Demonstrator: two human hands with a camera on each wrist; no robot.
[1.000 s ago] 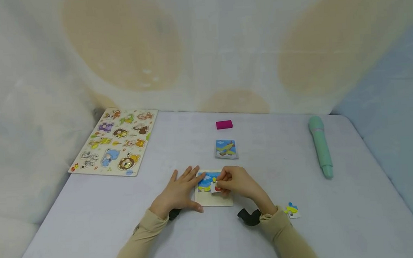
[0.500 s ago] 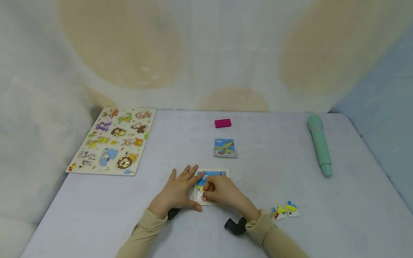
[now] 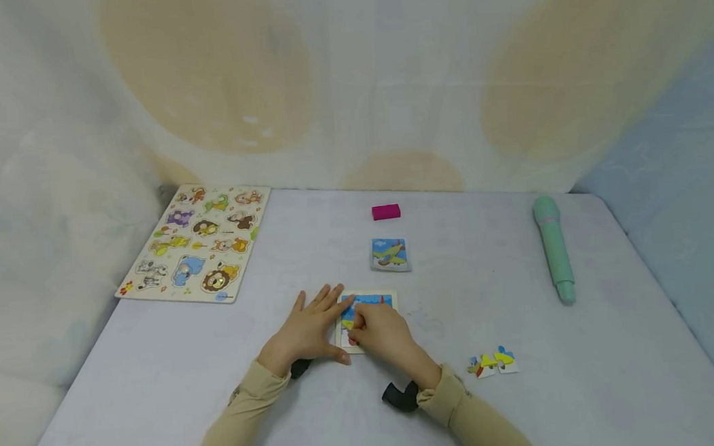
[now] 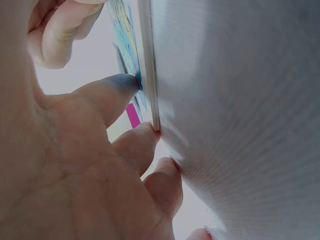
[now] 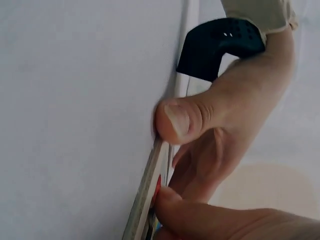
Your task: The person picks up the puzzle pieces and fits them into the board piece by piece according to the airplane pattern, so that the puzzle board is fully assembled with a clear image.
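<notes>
A small jigsaw board [image 3: 395, 301] with a pale wooden rim lies on the table, showing blue sky and yellow parts. My left hand [image 3: 308, 330] rests spread along its left side, forefinger on the picture and thumb at the near corner. In the left wrist view, fingertips [image 4: 150, 129] touch the board's edge. My right hand [image 3: 387, 334] bends over the board and pinches a white-and-red puzzle piece [image 3: 352, 342] at the lower left; fingers cover most of it. The right wrist view shows the right thumb [image 5: 172, 197] beside a red patch inside the rim.
Loose puzzle pieces [image 3: 487, 363] lie right of the right forearm. Beyond the board are a small airplane picture [image 3: 389, 254] and a magenta block [image 3: 386, 212]. An animal puzzle board [image 3: 193, 247] lies back left, a mint-green microphone-shaped object [image 3: 554, 250] at right.
The right hand has brought the white-and-red piece left and nearer, down to the board's lower left. Its forearm has uncovered more loose pieces. The left hand stays in place.
</notes>
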